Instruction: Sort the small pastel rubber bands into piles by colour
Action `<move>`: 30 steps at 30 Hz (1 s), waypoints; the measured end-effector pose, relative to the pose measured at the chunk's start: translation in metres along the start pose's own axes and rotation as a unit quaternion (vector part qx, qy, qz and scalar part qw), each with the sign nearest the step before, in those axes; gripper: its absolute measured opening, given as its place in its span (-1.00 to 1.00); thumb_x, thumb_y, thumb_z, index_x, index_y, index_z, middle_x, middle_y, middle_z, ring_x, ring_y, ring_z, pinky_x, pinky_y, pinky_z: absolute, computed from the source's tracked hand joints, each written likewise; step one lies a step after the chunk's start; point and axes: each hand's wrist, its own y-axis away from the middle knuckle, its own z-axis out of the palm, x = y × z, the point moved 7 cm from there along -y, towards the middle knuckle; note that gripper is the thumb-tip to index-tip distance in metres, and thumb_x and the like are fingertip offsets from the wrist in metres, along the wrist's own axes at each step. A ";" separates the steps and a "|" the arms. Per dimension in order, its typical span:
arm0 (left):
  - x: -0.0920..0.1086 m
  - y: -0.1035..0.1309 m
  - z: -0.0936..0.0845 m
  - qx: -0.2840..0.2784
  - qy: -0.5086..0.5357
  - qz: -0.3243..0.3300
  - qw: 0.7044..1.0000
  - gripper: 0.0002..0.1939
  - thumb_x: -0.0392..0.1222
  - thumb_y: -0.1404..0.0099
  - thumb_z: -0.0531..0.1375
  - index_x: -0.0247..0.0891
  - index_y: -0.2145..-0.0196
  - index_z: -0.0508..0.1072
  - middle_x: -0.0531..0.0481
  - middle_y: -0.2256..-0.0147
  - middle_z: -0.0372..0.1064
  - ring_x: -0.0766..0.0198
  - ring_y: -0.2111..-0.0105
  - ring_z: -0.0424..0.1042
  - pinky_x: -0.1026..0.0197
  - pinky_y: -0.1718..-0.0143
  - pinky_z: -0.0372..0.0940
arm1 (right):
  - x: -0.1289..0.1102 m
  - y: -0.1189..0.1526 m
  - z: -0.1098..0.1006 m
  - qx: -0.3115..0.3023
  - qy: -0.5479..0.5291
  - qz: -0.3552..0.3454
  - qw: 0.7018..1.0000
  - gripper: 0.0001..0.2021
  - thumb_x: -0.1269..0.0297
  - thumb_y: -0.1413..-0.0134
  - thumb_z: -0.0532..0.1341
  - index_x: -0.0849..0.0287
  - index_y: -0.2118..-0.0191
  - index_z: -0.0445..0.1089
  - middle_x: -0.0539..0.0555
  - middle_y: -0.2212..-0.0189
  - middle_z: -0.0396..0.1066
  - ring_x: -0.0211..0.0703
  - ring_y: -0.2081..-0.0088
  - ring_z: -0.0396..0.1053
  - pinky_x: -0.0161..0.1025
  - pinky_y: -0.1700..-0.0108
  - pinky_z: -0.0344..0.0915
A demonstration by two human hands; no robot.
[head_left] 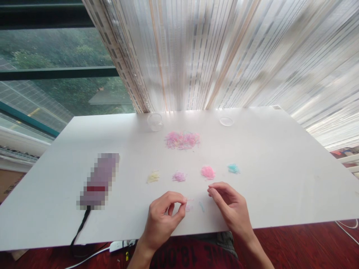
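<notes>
My left hand (168, 211) is closed in a pinch at the table's front, with a thin pink strand (190, 200) at its fingertips. My right hand (231, 205) is curled to the right, thumb and forefinger tips together; anything between them is too small to make out. Between the hands lie a few pale pink strands (188, 207) and a small blue bit (201, 206). Beyond them sit separate little heaps: yellow (153, 176), purple (179, 176), pink (208, 172) and turquoise (233, 168). Farther back spreads a larger mixed pile (182, 140) of similar thin pieces.
A clear plastic tub (155, 122) and a clear round lid (226, 121) stand at the white table's (280, 168) back edge, by the curtain (190, 56). On the left lies a blurred purple object (102, 179) with a black strap. A white power strip (120, 245) is below the front edge.
</notes>
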 end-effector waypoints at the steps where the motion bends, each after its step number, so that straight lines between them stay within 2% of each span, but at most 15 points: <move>1: 0.000 0.000 0.000 0.001 0.000 0.001 1.000 -0.78 -0.49 -0.33 0.25 -0.17 0.24 0.52 0.05 0.31 0.56 0.41 0.50 0.39 0.40 0.54 0.24 | -0.001 -0.001 0.000 -0.002 0.012 -0.002 1.000 -0.84 0.14 -0.28 0.32 0.09 0.21 0.58 0.05 0.33 0.60 -0.13 0.30 0.56 -0.26 0.21 0.51; 5: 0.000 0.000 0.000 -0.001 0.002 0.005 1.000 -0.80 -0.47 -0.35 0.25 -0.16 0.24 0.52 0.04 0.31 0.56 0.40 0.47 0.43 0.40 0.53 0.25 | -0.024 -0.017 0.005 -0.047 0.091 -0.053 0.993 -0.84 0.16 -0.33 0.26 0.08 0.16 0.56 0.06 0.25 0.61 -0.14 0.29 0.53 -0.24 0.18 0.48; 7: 0.000 0.000 0.000 -0.005 0.002 0.006 1.000 -0.81 -0.46 -0.35 0.24 -0.17 0.24 0.52 0.03 0.30 0.57 0.39 0.46 0.44 0.39 0.52 0.27 | -0.040 -0.034 0.009 -0.065 0.135 -0.095 0.984 -0.84 0.19 -0.33 0.25 0.09 0.15 0.56 0.07 0.22 0.61 -0.16 0.33 0.49 -0.25 0.24 0.46; 10: 0.001 0.000 0.001 -0.007 0.005 0.010 1.000 -0.83 -0.45 -0.37 0.23 -0.19 0.24 0.52 0.00 0.31 0.57 0.38 0.47 0.44 0.39 0.53 0.27 | -0.056 -0.067 0.021 -0.081 0.221 -0.135 0.962 -0.85 0.26 -0.33 0.23 0.11 0.16 0.57 0.06 0.29 0.57 -0.17 0.36 0.47 -0.25 0.28 0.42; 13: 0.001 0.001 0.001 -0.004 0.007 0.010 1.000 -0.83 -0.45 -0.37 0.22 -0.20 0.25 0.52 -0.02 0.32 0.57 0.36 0.45 0.46 0.38 0.55 0.27 | -0.057 -0.100 0.042 -0.113 0.374 -0.144 0.909 -0.86 0.33 -0.33 0.24 0.10 0.13 0.57 0.07 0.24 0.56 -0.13 0.25 0.50 -0.22 0.15 0.40; 17: 0.000 0.003 0.000 0.001 0.006 0.014 1.000 -0.82 -0.46 -0.36 0.22 -0.19 0.24 0.52 -0.01 0.31 0.57 0.36 0.45 0.47 0.37 0.54 0.28 | -0.049 -0.130 0.066 -0.132 0.427 -0.141 0.883 -0.89 0.38 -0.29 0.28 0.13 0.15 0.58 0.13 0.21 0.57 -0.06 0.18 0.50 -0.20 0.10 0.35; 23: -0.002 0.004 0.000 -0.002 0.007 0.022 1.000 -0.80 -0.48 -0.34 0.22 -0.18 0.25 0.50 0.00 0.31 0.57 0.36 0.47 0.46 0.36 0.54 0.27 | -0.039 -0.142 0.082 -0.138 0.473 -0.126 0.861 -0.82 0.45 -0.29 0.21 0.15 0.27 0.58 0.15 0.26 0.55 -0.06 0.20 0.46 -0.25 0.19 0.27; 30: 0.000 0.005 0.000 -0.005 0.004 0.032 0.999 -0.79 -0.48 -0.34 0.23 -0.17 0.22 0.49 0.01 0.31 0.57 0.35 0.46 0.45 0.34 0.51 0.28 | -0.041 -0.139 0.076 -0.152 0.467 -0.136 0.861 -0.83 0.44 -0.28 0.23 0.14 0.27 0.58 0.12 0.29 0.55 -0.06 0.21 0.46 -0.24 0.21 0.25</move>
